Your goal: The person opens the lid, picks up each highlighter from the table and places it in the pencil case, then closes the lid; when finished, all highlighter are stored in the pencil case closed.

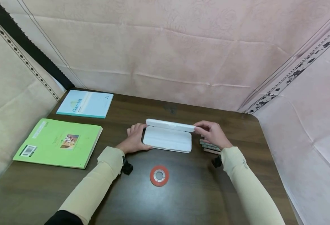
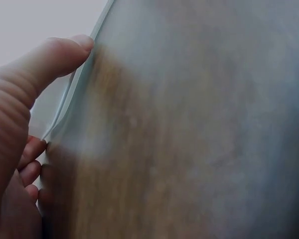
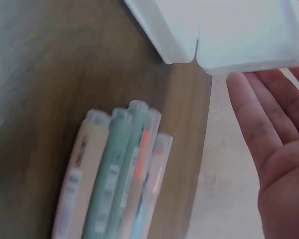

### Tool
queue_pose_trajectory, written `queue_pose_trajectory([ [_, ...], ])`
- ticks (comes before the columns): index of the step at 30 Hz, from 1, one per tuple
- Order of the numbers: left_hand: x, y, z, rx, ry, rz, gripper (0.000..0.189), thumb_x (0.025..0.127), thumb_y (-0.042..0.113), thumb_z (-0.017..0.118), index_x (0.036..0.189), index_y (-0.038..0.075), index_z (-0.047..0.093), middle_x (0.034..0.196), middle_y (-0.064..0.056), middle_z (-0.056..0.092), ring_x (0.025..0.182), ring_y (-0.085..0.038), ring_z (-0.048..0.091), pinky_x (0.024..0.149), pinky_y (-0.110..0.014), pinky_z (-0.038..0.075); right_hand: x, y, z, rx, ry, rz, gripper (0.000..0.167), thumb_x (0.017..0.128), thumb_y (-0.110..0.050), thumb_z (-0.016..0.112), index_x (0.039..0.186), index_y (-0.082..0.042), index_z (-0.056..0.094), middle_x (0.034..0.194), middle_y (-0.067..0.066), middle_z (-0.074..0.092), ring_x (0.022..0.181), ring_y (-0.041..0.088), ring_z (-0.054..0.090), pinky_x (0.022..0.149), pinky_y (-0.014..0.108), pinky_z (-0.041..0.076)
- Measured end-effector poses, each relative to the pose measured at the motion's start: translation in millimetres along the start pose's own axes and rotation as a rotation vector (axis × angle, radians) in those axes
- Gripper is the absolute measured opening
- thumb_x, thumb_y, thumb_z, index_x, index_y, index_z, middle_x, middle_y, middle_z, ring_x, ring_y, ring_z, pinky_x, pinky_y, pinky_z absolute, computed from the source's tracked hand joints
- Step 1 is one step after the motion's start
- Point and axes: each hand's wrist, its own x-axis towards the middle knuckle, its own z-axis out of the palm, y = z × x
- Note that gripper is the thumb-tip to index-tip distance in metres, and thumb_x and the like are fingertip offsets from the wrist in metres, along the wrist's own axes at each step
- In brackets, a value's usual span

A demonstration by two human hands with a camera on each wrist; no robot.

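Observation:
A white plastic pencil case [image 1: 167,139] lies open on the table, its narrow lid [image 1: 169,125] tilted up along the far side. My left hand [image 1: 136,139] grips the case's left end; in the left wrist view its thumb [image 2: 60,57] presses the near edge, with the other fingers round the end. At the right end my right hand [image 1: 213,133] pinches the raised lid's corner. In the right wrist view, fingers [image 3: 249,104] reach up to the white lid [image 3: 254,40]. Several pens [image 3: 109,174] with clear ends lie side by side below that hand.
A red tape roll [image 1: 153,178] lies flat in front of the case. To the left are a green book [image 1: 52,134] and, farther back, a light blue Gambit notebook [image 1: 94,104]. Pale cloth [image 1: 159,59] hangs behind and at both sides of the brown table [image 1: 181,193].

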Motion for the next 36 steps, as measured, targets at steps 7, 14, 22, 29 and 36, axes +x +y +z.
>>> queue_pose_trajectory([
  [7,1.4,-3.7,0.9,0.003,0.011,0.029,0.093,0.071,0.048,0.083,0.141,0.007,0.038,0.139,-0.015,0.042,0.125,-0.033,0.032,0.092,-0.047,0.022,24.1,5.3,1.8,0.096,0.156,-0.023,0.028,0.098,-0.030,0.061,0.116,-0.008,0.067,0.112,0.015,0.069,0.099,0.037,0.071,0.089,0.047,0.053],
  [14,3.1,-5.1,1.1,0.055,0.012,0.046,0.094,0.067,0.054,0.083,0.138,0.010,0.040,0.135,-0.012,0.045,0.124,-0.032,0.034,0.091,-0.048,0.023,45.3,7.3,5.8,0.122,0.208,0.015,0.027,0.098,-0.023,0.060,0.117,-0.004,0.067,0.112,0.018,0.068,0.099,0.036,0.070,0.087,0.049,0.054],
  [22,3.4,-4.4,0.0,0.056,-0.008,0.031,0.095,0.065,0.057,0.083,0.137,0.011,0.039,0.132,-0.011,0.044,0.125,-0.032,0.032,0.093,-0.049,0.022,57.6,6.1,9.5,0.042,0.205,0.104,0.027,0.099,-0.019,0.059,0.122,-0.007,0.066,0.113,0.015,0.070,0.094,0.031,0.071,0.084,0.044,0.056],
  [29,1.7,-5.4,2.0,0.044,-0.009,0.030,0.096,0.064,0.058,0.084,0.136,0.011,0.041,0.131,-0.010,0.045,0.124,-0.031,0.033,0.093,-0.048,0.022,46.0,9.7,3.5,-0.069,0.180,0.060,0.031,0.098,-0.029,0.062,0.125,-0.015,0.067,0.116,0.009,0.071,0.098,0.031,0.071,0.090,0.047,0.053],
  [36,1.3,-2.6,-0.9,0.039,0.005,0.041,0.097,0.064,0.058,0.083,0.136,0.009,0.040,0.130,-0.011,0.045,0.123,-0.033,0.034,0.090,-0.048,0.021,18.8,20.9,-26.8,-0.206,0.190,0.009,0.032,0.096,-0.040,0.062,0.119,-0.020,0.070,0.117,0.003,0.070,0.102,0.020,0.064,0.088,0.042,0.050],
])
